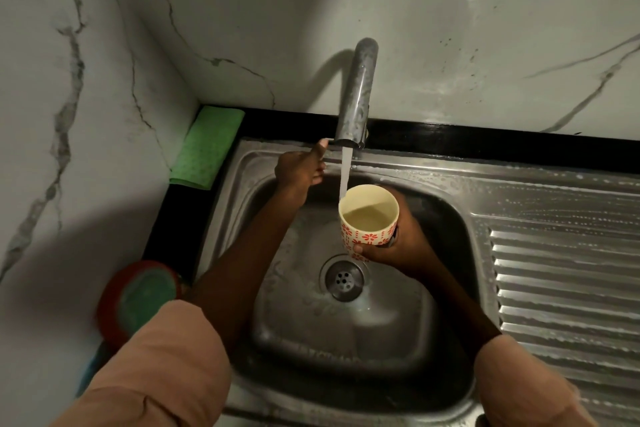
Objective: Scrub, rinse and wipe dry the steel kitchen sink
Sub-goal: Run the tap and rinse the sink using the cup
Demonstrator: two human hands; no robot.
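Note:
The steel sink [242, 204] fills the middle of the view, its wet basin sloping to a round drain [343, 278]. Water runs from the steel tap spout [356, 94] into a cream cup with red flower marks [367, 217], which is partly filled. My right hand [398, 246] grips this cup from below and behind, above the drain. My left hand [300, 170] reaches to the sink's back rim, one straight finger touching the spout's mouth and the other fingers loosely bent with nothing seen in them.
A folded green cloth [207, 146] lies on the black counter at the back left corner. A blurred red round tub with green contents [138, 298] sits at the left. The ribbed, wet drainboard [561, 270] extends right. Marble walls close the back and left.

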